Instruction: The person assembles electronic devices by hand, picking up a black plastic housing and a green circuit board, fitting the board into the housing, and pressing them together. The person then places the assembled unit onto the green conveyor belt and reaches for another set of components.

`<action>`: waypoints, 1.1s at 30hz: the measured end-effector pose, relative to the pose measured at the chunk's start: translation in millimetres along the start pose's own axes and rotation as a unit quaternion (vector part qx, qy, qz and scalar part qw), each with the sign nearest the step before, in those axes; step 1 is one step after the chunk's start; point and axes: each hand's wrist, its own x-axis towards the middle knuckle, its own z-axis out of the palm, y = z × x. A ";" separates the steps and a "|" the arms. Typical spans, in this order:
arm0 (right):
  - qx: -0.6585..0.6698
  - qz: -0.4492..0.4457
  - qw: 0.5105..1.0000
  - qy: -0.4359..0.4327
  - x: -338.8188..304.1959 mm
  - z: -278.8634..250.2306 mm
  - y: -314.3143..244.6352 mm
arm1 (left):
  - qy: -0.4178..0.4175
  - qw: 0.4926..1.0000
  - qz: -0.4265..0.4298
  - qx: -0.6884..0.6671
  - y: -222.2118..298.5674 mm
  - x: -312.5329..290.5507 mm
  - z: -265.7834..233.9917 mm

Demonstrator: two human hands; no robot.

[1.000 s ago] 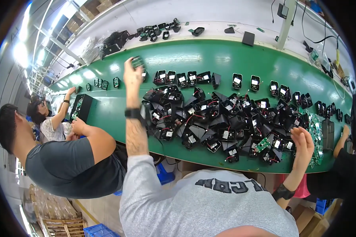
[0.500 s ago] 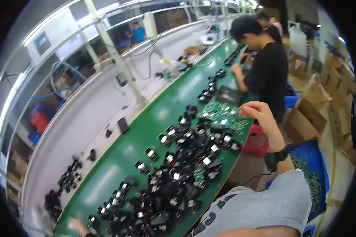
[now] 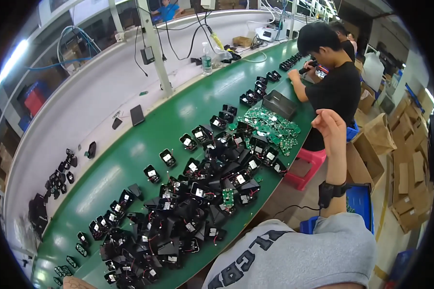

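Note:
My right hand (image 3: 330, 126) is raised off the table's right edge, its fingers bent and pressed together in a pinch; anything between them is too small or hidden to make out. Nearest to it lies a pile of green circuit boards (image 3: 270, 126) beside a dark bin (image 3: 278, 104). Of my left hand (image 3: 77, 283), only a part shows at the lower left rim, its fingers hidden. Close to that hand, thin black frames (image 3: 62, 270) lie in a row. A large heap of black plastic housings (image 3: 178, 212) with white parts and red wires covers the near table.
The long green table (image 3: 130, 159) runs away to the far right. A co-worker (image 3: 335, 77) sits at its right side, holding a dark tool. Cardboard boxes (image 3: 366, 159) and a blue crate (image 3: 359, 207) stand on the right. A bottle (image 3: 206, 60) stands on the back ledge.
The view has shifted, so the heap sits further left. My right hand has drawn away from the circuit board pile. My left hand has moved nearly out of the picture at the lower left.

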 end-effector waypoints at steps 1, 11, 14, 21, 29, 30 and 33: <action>0.019 0.032 0.999 0.022 -0.3 -2.3 9.6 | 0.000 1.000 -0.006 -0.020 17.7 -3.3 4.9; -0.165 0.137 0.977 -0.004 -12.9 -33.9 101.3 | 0.041 0.981 0.008 -0.191 190.6 41.4 -0.9; -0.193 0.168 0.967 0.014 -22.2 -51.4 136.3 | 0.052 0.969 0.017 -0.241 220.1 54.8 1.2; -0.293 0.109 0.950 0.027 -22.5 -65.2 188.5 | -0.173 0.972 -0.033 0.155 -36.6 65.0 81.5; -0.349 0.092 0.931 0.044 3.2 -82.9 191.8 | -0.188 0.919 -0.010 0.346 -93.8 14.2 121.4; -0.352 0.093 0.930 0.045 5.8 -87.4 194.9 | -0.174 0.929 -0.033 0.324 -86.4 15.7 122.8; -0.405 0.107 0.907 0.042 17.5 -83.3 195.4 | -0.122 0.927 -0.103 0.339 -52.2 9.5 123.1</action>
